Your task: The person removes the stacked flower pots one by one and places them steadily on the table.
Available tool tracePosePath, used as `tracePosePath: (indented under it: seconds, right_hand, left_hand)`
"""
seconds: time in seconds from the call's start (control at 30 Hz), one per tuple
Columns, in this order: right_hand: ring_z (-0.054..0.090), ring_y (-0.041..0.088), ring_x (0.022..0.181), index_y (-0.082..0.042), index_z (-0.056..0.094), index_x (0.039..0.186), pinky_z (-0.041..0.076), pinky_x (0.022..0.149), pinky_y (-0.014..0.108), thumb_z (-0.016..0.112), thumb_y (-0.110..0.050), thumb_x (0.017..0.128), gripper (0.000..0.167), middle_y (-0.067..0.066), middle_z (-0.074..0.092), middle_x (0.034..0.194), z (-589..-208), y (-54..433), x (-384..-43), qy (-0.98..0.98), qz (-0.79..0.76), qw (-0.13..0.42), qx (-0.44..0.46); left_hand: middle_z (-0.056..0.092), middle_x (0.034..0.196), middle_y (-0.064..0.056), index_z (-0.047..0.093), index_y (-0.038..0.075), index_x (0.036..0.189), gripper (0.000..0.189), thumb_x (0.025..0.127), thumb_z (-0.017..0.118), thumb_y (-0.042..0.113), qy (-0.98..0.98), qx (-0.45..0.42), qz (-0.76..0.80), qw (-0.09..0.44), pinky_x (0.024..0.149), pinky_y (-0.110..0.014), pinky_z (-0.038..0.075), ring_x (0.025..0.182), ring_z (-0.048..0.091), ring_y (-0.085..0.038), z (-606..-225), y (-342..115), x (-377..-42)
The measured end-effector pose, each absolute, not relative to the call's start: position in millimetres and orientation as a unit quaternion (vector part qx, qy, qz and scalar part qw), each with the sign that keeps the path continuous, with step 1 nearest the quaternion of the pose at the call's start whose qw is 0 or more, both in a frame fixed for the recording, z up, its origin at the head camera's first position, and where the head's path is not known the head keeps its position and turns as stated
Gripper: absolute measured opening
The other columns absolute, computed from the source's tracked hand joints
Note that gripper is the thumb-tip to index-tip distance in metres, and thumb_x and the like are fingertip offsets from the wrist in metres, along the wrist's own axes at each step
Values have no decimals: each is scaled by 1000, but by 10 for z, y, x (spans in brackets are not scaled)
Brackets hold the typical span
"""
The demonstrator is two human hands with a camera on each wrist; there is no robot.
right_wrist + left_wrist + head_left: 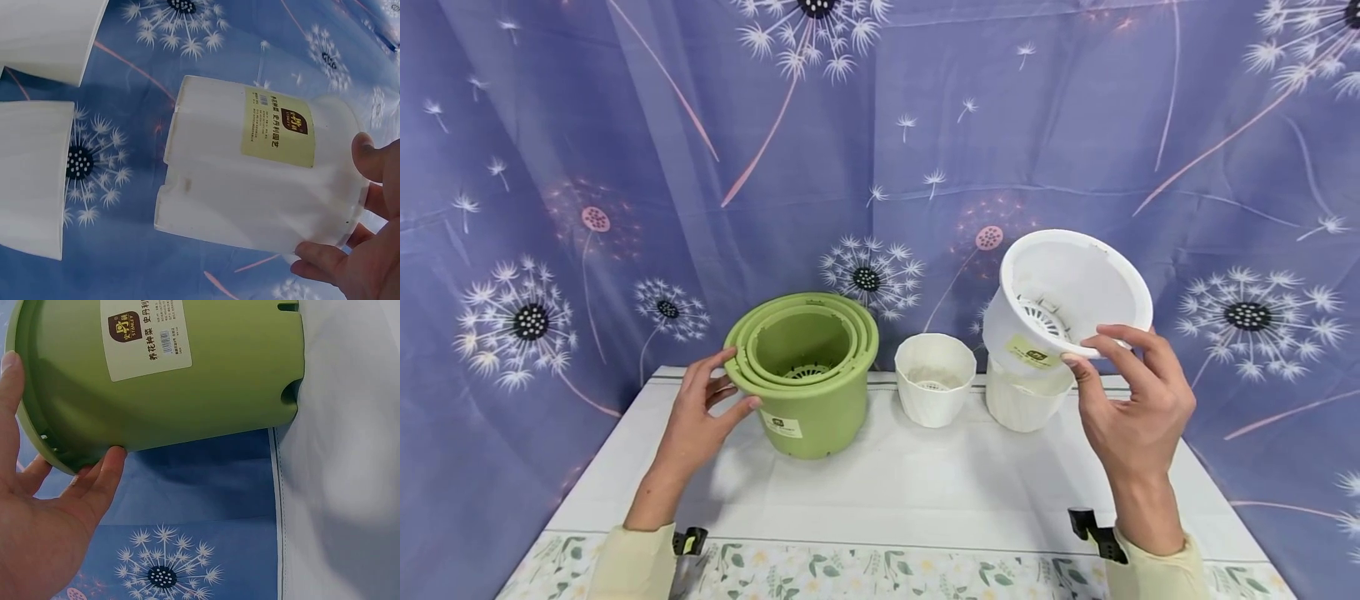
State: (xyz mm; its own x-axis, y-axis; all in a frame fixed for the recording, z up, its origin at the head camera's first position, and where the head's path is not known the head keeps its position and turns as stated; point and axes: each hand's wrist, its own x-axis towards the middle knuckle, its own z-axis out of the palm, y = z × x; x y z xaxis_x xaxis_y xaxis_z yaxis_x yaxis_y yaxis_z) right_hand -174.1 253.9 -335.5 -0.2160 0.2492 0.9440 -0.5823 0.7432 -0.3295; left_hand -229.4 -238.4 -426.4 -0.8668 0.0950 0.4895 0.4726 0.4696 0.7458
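A large green flowerpot (pixel 820 421) stands upright at the back left with smaller green pots (pixel 805 333) nested inside it. My left hand (pixel 703 417) grips its rim from the left, the thumb and fingers spread around the edge in the left wrist view. In the air at the right, a white flowerpot (pixel 1030 329) with a yellow-green label tilts toward me. My right hand (pixel 1138 408) pinches that pot's near rim between thumb and fingers. In the right wrist view the white pot (pixel 212 187) hangs apart from two smaller white pots.
Two small white ribbed pots, one in the middle (pixel 936 396) and one (pixel 1026 408) partly hidden under the raised pot, stand along the table's back. A white cloth (pixel 887 500) with a floral front border covers the table. Behind hangs a blue-purple dandelion curtain (pixel 820 167).
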Motion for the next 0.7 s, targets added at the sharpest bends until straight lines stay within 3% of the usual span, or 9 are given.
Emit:
tracePosePath:
  seconds: [0.2,0.57,0.7]
  right_hand:
    - [65,46,95,2,82,89,45,93,10,92,-10,79,19,24,75,104,-3397,2687,-1773,-717,326,607,108]
    - [66,47,97,3,83,92,49,103,14,93,-14,81,23,23,75,105,-3454,2951,-1782,-736,296,604,78]
    - [66,47,97,3,83,93,48,105,13,93,-14,81,23,22,75,106,-3455,3026,-1758,-747,282,599,66]
  left_hand:
    - [41,150,-15,39,18,165,83,94,82,9,-835,-173,-484,197,110,-18,54,133,58,-38,-4264,-2391,-2294]
    - [41,150,-14,39,19,164,82,95,82,11,-841,-168,-474,198,110,-18,54,132,59,-32,-4275,-2415,-2298]
    - [42,148,-14,40,19,164,83,94,82,9,-837,-176,-477,201,109,-15,53,130,59,-15,-4272,-2384,-2290]
